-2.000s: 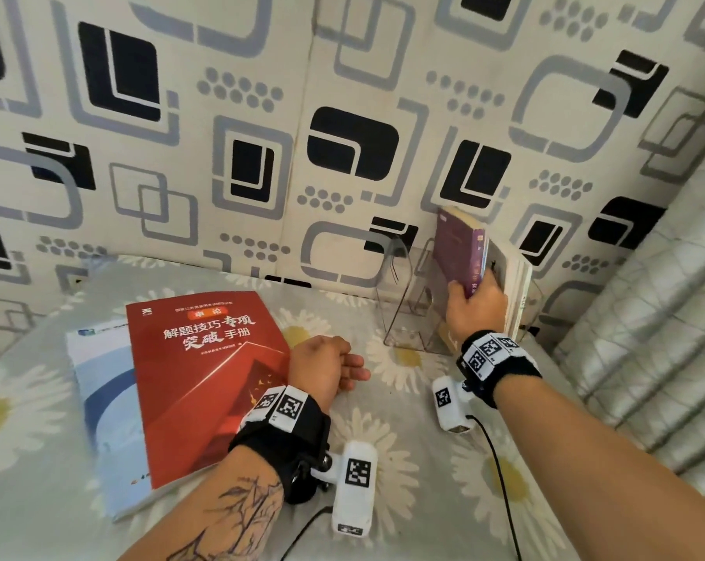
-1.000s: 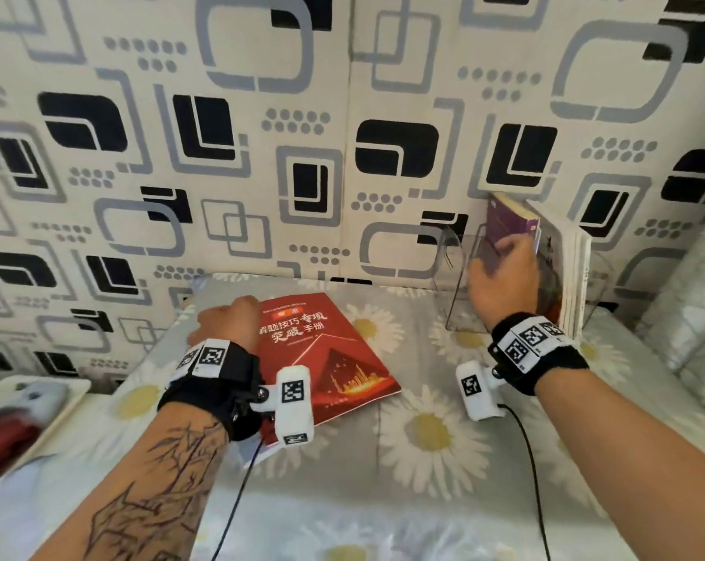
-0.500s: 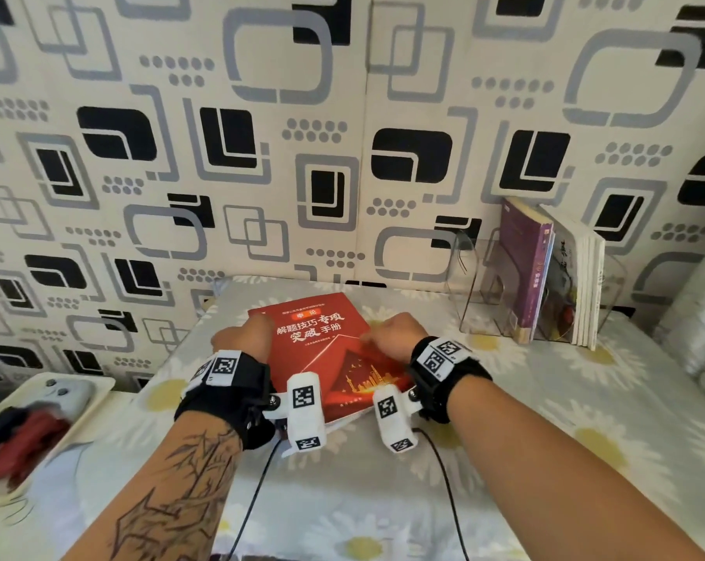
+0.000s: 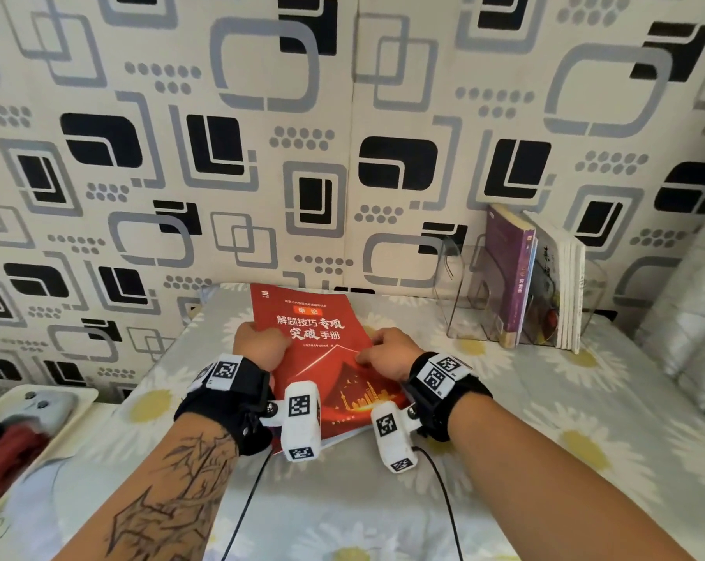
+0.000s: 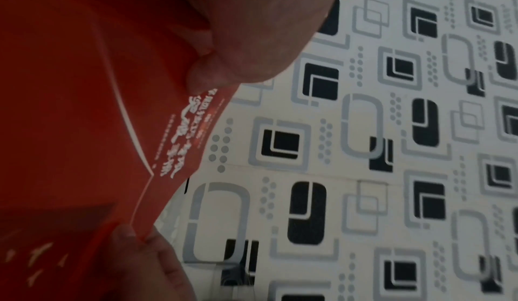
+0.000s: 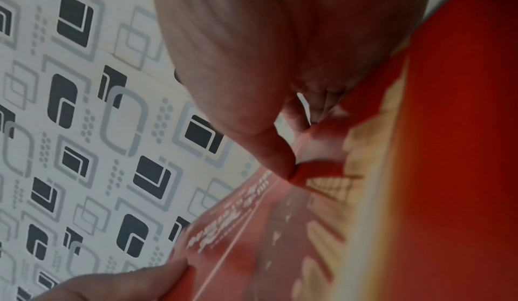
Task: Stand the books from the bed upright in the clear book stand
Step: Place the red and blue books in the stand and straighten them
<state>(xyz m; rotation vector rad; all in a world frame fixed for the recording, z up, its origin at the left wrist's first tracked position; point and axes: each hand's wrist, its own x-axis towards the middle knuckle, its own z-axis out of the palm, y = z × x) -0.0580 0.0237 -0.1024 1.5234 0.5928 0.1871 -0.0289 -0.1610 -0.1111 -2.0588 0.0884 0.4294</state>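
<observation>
Both hands have closed in on the red book (image 4: pixel 322 354), the right hand (image 4: pixel 389 352) having left the clear book stand (image 4: pixel 470 305). It pinches the book's right edge; the left hand (image 4: pixel 258 348) grips the left edge. Between them the book lies on the bed (image 4: pixel 525 419), the stand well off beyond the right hand.

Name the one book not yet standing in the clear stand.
The red book, flat on the bed, both hands at its edges; the purple book and white books stand upright.
</observation>
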